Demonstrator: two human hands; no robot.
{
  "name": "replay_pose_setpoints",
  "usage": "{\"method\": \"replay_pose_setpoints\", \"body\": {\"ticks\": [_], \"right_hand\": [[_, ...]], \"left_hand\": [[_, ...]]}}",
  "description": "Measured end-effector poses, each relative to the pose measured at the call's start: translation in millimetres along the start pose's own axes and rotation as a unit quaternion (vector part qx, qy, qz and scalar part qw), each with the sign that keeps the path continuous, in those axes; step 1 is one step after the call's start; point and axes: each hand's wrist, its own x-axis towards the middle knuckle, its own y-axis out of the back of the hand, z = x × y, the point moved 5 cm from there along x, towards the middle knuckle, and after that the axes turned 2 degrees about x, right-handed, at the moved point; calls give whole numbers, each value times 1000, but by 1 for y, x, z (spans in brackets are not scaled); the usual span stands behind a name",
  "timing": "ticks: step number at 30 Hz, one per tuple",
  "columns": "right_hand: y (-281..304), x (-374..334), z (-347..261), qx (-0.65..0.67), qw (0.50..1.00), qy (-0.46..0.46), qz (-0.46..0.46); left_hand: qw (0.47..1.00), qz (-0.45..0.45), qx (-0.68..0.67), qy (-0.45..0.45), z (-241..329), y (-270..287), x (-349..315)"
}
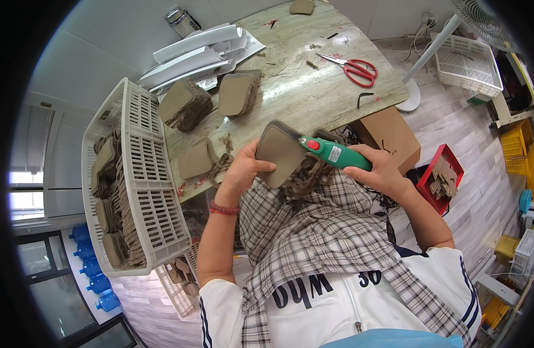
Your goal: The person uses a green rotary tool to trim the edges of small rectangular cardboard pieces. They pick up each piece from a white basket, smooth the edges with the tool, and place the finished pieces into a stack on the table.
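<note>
Floor (476, 139): pale wood-look planks surround you, with a cardboard box (394, 133) just beyond your right hand (383, 171).
Table (284, 69): worn, greenish and grained, it spreads ahead of you, scattered with dark scraps.
White crate (154, 174): packed with brown pads, it stands at the table's left side.
Stacks (239, 93): two tall piles of brown pads sit on the table near the crate.
Red-handled scissors (360, 72): these lie farther off, blades toward the left.
Green tool (339, 155): its long axis slants up-left from your right palm, the head aimed at the pad's right edge; contact there you cannot tell.
Right grip: your fingers curl around the tool's body.
Held pad (281, 153): tilted, broad face toward you, just right of your left hand (244, 168).
Left grip: you pinch the pad's left edge, thumb across its face.
</note>
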Motion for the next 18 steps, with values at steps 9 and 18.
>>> {"method": "replay_pose_setpoints", "body": {"ticks": [9,18], "right_hand": [[-21,10,3,77,995,-61,-11],[-22,10,20,148,977,-138,-74]], "left_hand": [[997,-24,-3,77,-15,-14,-2],[981,-11,177,75,9,19,-8]]}}
